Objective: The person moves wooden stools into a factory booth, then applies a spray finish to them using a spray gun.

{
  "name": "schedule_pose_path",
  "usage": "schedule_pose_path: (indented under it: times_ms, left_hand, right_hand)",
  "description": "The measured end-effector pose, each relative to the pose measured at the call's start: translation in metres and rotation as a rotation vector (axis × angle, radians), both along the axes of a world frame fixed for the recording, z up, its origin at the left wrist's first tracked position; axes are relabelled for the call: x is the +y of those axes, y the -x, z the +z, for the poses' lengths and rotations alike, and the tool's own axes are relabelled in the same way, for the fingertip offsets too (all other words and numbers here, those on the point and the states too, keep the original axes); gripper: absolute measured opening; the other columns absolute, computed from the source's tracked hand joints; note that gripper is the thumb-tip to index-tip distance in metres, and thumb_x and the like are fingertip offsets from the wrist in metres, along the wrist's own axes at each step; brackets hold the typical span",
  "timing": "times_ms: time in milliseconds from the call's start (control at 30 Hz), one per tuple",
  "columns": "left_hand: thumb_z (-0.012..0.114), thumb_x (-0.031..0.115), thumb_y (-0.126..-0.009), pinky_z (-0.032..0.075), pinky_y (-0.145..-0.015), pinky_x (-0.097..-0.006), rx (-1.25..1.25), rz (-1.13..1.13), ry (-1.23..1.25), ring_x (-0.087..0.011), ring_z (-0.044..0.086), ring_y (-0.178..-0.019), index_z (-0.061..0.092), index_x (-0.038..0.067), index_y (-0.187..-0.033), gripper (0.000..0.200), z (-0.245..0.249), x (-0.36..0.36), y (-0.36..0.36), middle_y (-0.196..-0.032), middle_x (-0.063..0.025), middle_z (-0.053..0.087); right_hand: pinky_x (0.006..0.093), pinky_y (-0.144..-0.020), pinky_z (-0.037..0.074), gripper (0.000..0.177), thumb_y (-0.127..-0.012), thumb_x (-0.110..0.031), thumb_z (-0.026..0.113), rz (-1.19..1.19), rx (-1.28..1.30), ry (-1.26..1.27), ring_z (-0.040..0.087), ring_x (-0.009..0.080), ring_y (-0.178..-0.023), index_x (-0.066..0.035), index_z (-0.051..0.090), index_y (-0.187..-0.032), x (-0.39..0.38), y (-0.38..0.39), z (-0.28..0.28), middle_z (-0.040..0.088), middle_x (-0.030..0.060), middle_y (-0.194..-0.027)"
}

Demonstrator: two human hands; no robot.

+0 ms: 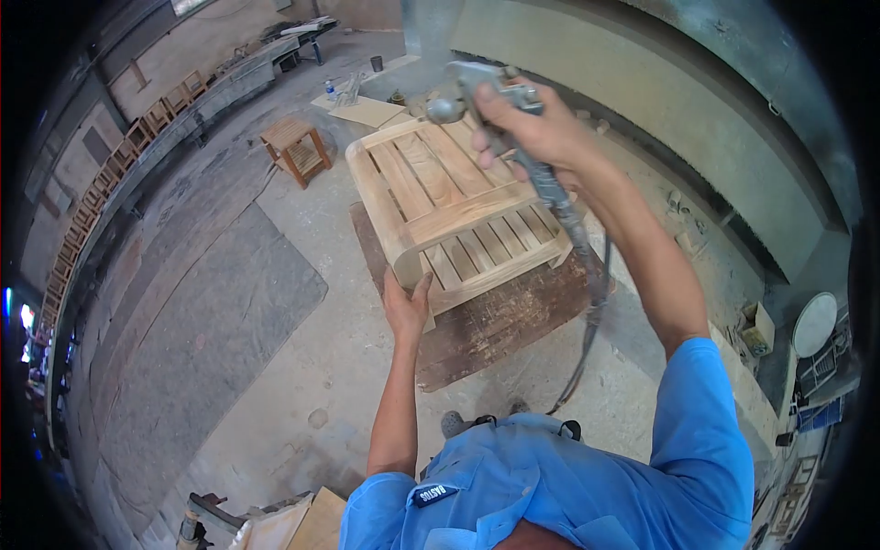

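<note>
A pale wooden slatted furniture piece (454,206) stands in front of me on a brown, stained board (495,335). My left hand (406,304) grips its near left corner, thumb on one face and fingers around the side. Raised above the far right part of the slats, my right hand (527,124) is wrapped round a spray gun (500,101), slightly blurred. A dark hose (589,321) hangs from the gun's handle and runs down towards my feet.
A small wooden stool (296,149) stands on the floor at the back left. Behind the work are a flat board (368,112) and a bottle (330,89). Several wooden frames (92,197) line a long ledge at left. A round white disc (814,325) is at right.
</note>
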State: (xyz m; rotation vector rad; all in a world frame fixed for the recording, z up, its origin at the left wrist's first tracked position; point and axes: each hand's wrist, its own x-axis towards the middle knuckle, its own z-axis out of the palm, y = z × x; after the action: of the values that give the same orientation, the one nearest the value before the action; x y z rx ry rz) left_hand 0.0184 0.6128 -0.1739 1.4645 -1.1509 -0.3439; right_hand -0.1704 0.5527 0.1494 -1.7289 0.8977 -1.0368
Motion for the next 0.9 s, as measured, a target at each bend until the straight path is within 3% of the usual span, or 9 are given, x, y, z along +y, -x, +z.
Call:
schedule_pose_path:
  times_ms: [167,467,700,800,900]
  left_hand:
    - [0.073,0.02,-0.08,0.045,-0.089,-0.0424,0.013,0.038,-0.024,-0.0398,0.057,-0.106,0.048,0.001,-0.126,0.055,0.002,0.003,0.006,-0.114,-0.0228,0.059]
    - [0.069,0.017,-0.085,0.044,-0.091,-0.0377,0.169,-0.078,0.039,-0.03,0.059,-0.104,0.049,-0.001,-0.123,0.046,-0.005,-0.003,0.011,-0.116,-0.0204,0.06]
    - [0.07,0.016,-0.085,0.045,-0.091,-0.038,0.042,-0.059,-0.087,-0.0304,0.057,-0.11,0.045,-0.001,-0.127,0.051,-0.004,0.001,0.008,-0.119,-0.0201,0.058]
    - [0.069,0.017,-0.086,0.044,-0.093,-0.0399,-0.041,0.002,-0.091,-0.0309,0.053,-0.118,0.042,-0.001,-0.133,0.057,0.011,0.02,0.006,-0.126,-0.0205,0.054]
    - [0.064,0.013,-0.089,0.043,-0.097,-0.0428,-0.038,0.125,0.071,-0.0292,0.048,-0.125,0.04,-0.001,-0.137,0.056,0.076,0.054,0.001,-0.136,-0.0188,0.048]
  right_hand:
    - [0.0233,-0.033,0.037,0.038,-0.09,-0.042,0.061,-0.024,0.06,0.029,0.059,0.0092,-0.052,-0.006,0.059,-0.102,-0.027,0.008,-0.012,0.059,0.0016,-0.064]
    - [0.0228,-0.033,0.036,0.041,-0.089,-0.046,0.062,-0.386,0.044,0.032,0.058,0.0081,-0.049,-0.009,0.061,-0.105,-0.067,0.163,-0.026,0.059,0.001,-0.064]
    - [0.0221,-0.037,0.036,0.044,-0.088,-0.049,0.063,-0.582,0.071,0.073,0.059,0.0074,-0.054,-0.007,0.057,-0.101,-0.067,0.236,-0.031,0.061,-0.0003,-0.069]
    - [0.0209,-0.038,0.036,0.039,-0.091,-0.044,0.061,-0.578,0.087,0.075,0.059,0.0074,-0.057,-0.007,0.056,-0.103,-0.058,0.244,-0.039,0.062,0.0006,-0.072]
    - [0.0204,-0.038,0.035,0.035,-0.093,-0.04,0.059,-0.477,0.069,0.067,0.06,0.0084,-0.058,-0.007,0.055,-0.104,-0.028,0.248,-0.045,0.063,0.0022,-0.073]
